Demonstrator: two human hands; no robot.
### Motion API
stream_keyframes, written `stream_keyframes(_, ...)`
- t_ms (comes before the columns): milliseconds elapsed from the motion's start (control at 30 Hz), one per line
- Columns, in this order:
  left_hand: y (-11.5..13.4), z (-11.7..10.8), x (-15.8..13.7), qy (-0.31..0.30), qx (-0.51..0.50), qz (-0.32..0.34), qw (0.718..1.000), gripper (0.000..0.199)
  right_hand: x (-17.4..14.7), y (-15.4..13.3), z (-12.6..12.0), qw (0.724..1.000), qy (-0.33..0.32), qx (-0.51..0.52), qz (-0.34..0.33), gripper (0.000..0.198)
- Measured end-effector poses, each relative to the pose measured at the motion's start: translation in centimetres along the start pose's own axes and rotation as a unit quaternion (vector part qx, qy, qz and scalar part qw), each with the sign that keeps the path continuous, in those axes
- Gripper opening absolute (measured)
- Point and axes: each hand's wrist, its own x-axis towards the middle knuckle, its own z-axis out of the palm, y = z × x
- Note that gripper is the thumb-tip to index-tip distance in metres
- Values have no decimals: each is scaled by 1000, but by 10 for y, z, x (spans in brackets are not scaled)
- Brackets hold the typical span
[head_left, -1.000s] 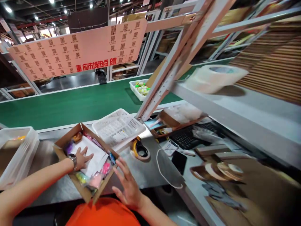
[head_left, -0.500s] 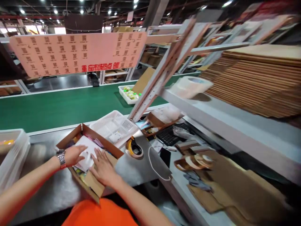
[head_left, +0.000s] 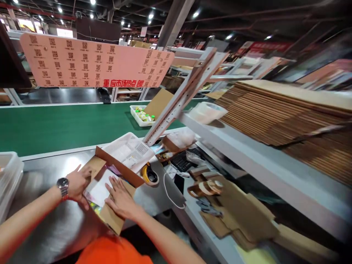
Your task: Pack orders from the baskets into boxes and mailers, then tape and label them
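A cardboard box (head_left: 125, 169) sits on the metal worktop with its long far flap raised. Inside lie a white sheet or flat packet (head_left: 99, 187) and several colourful packaged items, mostly covered. My left hand (head_left: 77, 184), wearing a wristwatch (head_left: 63, 186), rests at the box's left end with fingers spread, pressing the folded-in end flap (head_left: 96, 165). Across the white sheet and the right end flap (head_left: 112, 217) my right hand (head_left: 120, 198) lies flat, its fingers stretched out. Neither hand grips anything that I can make out.
Just beyond the box stands a white perforated basket (head_left: 123, 148), and a tape roll in a dispenser (head_left: 150, 174) lies to its right. A green conveyor belt (head_left: 68, 124) carries a basket of small bottles (head_left: 143, 116). Stacked cardboard (head_left: 264, 113) fills the right shelf.
My left hand has moved off the white sheet to the box's left end, where the flap is now folded in. My right hand stays in place. The view has shifted rightward.
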Motion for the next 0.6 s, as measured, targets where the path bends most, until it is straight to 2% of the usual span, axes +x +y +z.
stream_keyframes(67,-4,0,28,-32,-6,38,999,74,3,11,-5,998,-14,63,2,71)
stream_keyframes(133,-11,8,56,-37,-21,45,998,74,8,27,-10,984,-13,176,13,68)
stream_keyframes(200,-18,24,75,-7,-46,22,999,73,11,43,-13,954,28,298,36,72)
stream_keyframes(267,-22,45,81,48,-73,-9,996,74,11,54,-13,928,80,360,58,75)
stream_keyframes(300,-23,54,78,73,-82,-21,994,77,9,56,-11,925,101,360,63,74)
stream_keyframes(367,-21,70,63,117,-86,-35,989,84,5,53,-5,943,134,302,44,70)
stream_keyframes(433,-16,77,44,138,-82,-41,986,85,2,45,0,964,183,194,-11,64)
stream_keyframes(500,-12,78,30,150,-87,-48,984,79,2,35,1,969,227,90,-44,62)
stream_keyframes(533,-11,77,26,157,-90,-56,982,77,3,31,-1,971,227,55,-41,63)
stream_keyframes(600,-11,74,23,165,-93,-79,979,76,9,24,-9,985,172,24,-7,68)
